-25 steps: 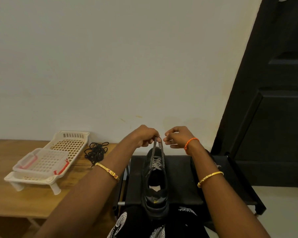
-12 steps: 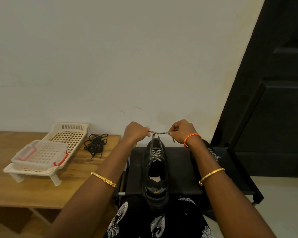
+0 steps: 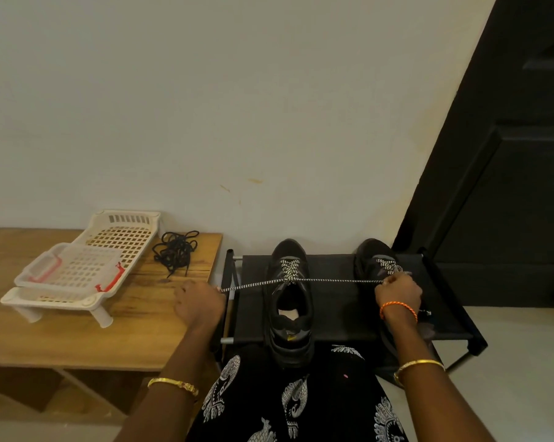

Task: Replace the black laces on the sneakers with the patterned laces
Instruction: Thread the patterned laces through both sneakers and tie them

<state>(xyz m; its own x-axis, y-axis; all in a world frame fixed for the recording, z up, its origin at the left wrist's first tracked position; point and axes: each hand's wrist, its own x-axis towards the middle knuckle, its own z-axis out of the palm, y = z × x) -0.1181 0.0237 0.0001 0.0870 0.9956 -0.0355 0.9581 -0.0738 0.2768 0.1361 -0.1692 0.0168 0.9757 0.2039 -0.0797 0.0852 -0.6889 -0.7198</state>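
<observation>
Patterned lace (image 3: 333,280) runs taut, left to right, across the middle sneaker (image 3: 289,301), which stands toe-away on a low black rack (image 3: 342,301) against the wall. It is already crossed through the far eyelets of that sneaker, and its two ends stretch out sideways. The left hand (image 3: 199,304) has its fingers curled round the left end, out over the right edge of the wooden table (image 3: 78,339). The right hand (image 3: 398,293) pinches the right end, fingers closed on it, just above the second sneaker (image 3: 373,260) at the right of the rack; that sneaker also shows patterned lacing near its toe and is partly hidden by the wrist. An orange thread band and gold bangles sit on the wrists. On the table's far right corner lies a loose tangle of black laces (image 3: 175,252), apart from both hands. Just left of it stands a white plastic basket tray (image 3: 78,269) with red clips, near the wall. A dark door (image 3: 508,186) fills the right side.
</observation>
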